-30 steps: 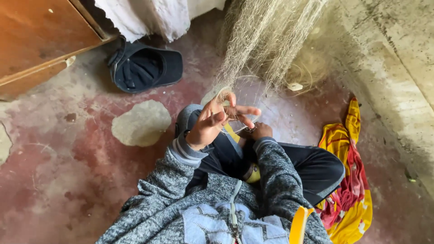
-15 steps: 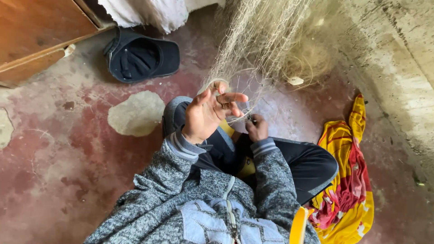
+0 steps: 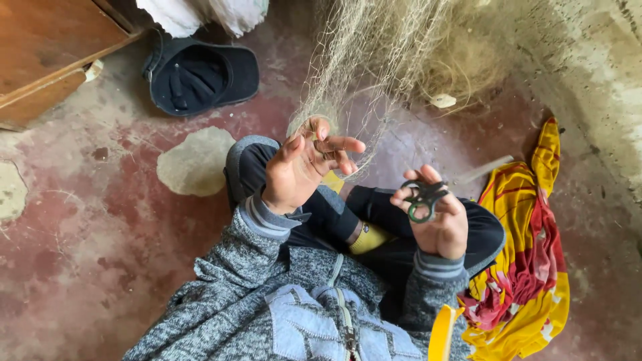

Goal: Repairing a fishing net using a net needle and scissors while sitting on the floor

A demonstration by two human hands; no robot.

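Observation:
A pale fishing net [image 3: 374, 60] hangs down from the top of the view to my knees. My left hand [image 3: 304, 167] is raised above my left knee, and its fingertips pinch strands at the net's lower edge. My right hand [image 3: 435, 214] is lifted to the right, apart from the net, and holds small dark scissors [image 3: 422, 198] with round finger loops. I wear a grey knit jacket and dark trousers, and I sit on a worn red floor.
A dark cap [image 3: 200, 77] lies upside down on the floor at the upper left. A wooden board [image 3: 47, 47] fills the top left corner. A yellow and red cloth [image 3: 535, 267] lies at my right side. A rough concrete wall [image 3: 595, 80] rises on the right.
My right hand has drawn away from the net to the right and now shows the scissors. My left hand stays on the net strands.

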